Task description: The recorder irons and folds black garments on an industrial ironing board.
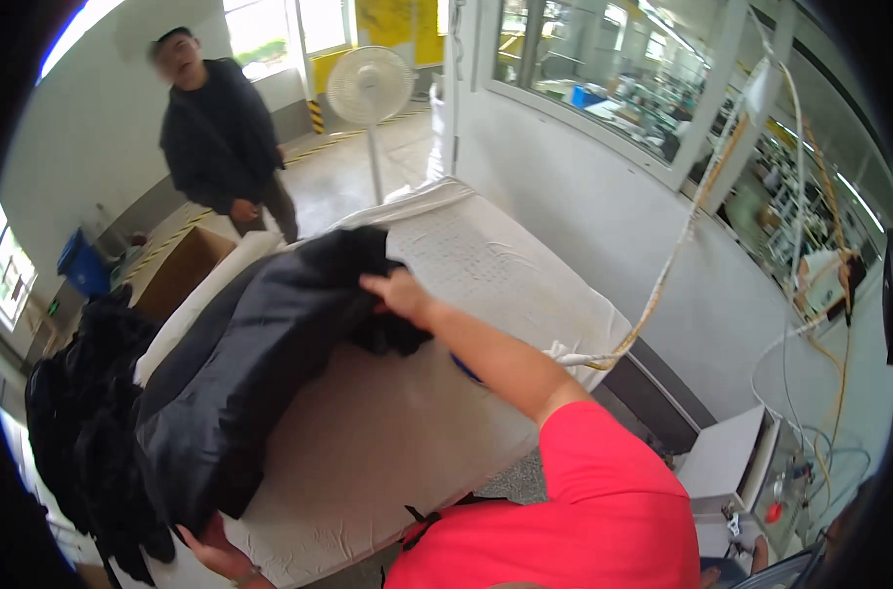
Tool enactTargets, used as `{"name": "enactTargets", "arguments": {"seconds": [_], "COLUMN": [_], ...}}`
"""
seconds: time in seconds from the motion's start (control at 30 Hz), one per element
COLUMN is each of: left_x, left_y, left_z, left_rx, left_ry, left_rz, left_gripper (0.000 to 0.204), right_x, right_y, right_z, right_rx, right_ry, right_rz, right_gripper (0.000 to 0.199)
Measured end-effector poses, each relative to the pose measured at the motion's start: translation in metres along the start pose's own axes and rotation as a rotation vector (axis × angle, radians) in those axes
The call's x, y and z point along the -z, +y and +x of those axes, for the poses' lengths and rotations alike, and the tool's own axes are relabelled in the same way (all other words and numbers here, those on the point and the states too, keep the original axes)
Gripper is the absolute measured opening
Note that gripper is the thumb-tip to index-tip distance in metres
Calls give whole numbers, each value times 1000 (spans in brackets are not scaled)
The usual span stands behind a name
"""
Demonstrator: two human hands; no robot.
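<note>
Two hands hold up a big black coat over a white table.

The coat is dark, soft and a bit shiny, and it hangs in loose folds over the left half of the table. The right hand is curled shut on the top edge of the coat, near the middle of the table. The left hand is under the bottom edge of the coat, at the near left corner of the table; the coat hides its fingers, so I cannot tell if it is pinching. The right side of the table is bare and open, out to its far and right edges. A pile of black clothes sits just left of the table. A person in dark clothes stands past the far end, near a white fan. A white wall runs close along the right side.
</note>
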State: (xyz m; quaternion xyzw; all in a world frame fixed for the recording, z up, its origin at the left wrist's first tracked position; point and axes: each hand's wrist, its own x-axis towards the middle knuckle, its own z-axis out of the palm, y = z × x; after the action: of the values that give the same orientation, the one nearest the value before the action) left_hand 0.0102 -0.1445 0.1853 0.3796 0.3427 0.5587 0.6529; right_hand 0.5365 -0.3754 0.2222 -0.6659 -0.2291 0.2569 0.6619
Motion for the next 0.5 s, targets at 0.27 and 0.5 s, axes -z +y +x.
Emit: {"name": "enactTargets", "arguments": {"seconds": [0.27, 0.5], "left_x": [213, 69], "left_y": [-186, -128], "left_z": [-16, -91], "left_rx": [668, 367], "left_ry": [1, 312], "left_rz": [-25, -114], "left_gripper": [78, 66], "right_x": [46, 23], "right_y": [200, 176], "right_z": [-80, -93], "right_rx": [-400, -536], "right_ry": [153, -34], "right_rz": [-164, 190], "right_gripper": [51, 46]}}
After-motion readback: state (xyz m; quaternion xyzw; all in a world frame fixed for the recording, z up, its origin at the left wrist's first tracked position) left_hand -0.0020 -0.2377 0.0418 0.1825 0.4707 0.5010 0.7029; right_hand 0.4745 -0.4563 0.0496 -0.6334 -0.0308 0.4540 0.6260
